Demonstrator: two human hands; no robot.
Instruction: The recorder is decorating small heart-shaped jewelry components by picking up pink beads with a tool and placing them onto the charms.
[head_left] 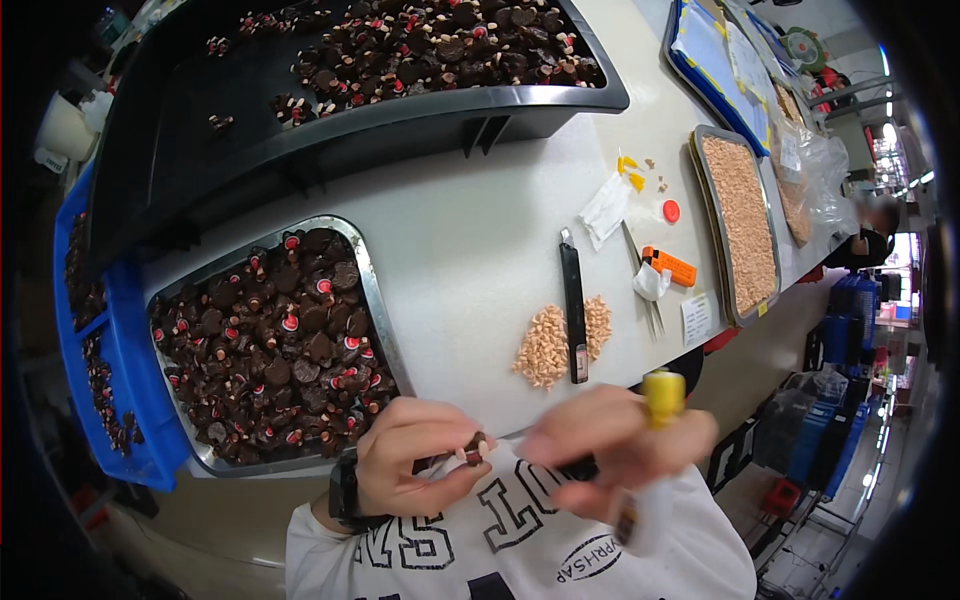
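My left hand (pixel 415 460) pinches a small dark-brown figure part (pixel 473 450) with cream pegs sticking out at its sides. To the right, my right hand (pixel 625 450) is blurred by motion, its fingers wrapped round a small bottle with a yellow end (pixel 664 392). A pale lower part of the bottle shows below the fist. Both hands are close together in front of my white shirt. On the left, a metal tray (pixel 372 290) is heaped with similar dark-brown parts, some with red-and-white bits. Beige little pegs (pixel 542 347) lie in a pile beyond my hands.
A black utility knife (pixel 572 300) lies across the peg piles. A large black bin (pixel 400 118) holds more brown parts at the back; a blue crate (pixel 115 400) stands far left. Tweezers (pixel 632 245), a red cap (pixel 671 211), an orange tool (pixel 672 266) and a peg-filled tray (pixel 740 220) lie right.
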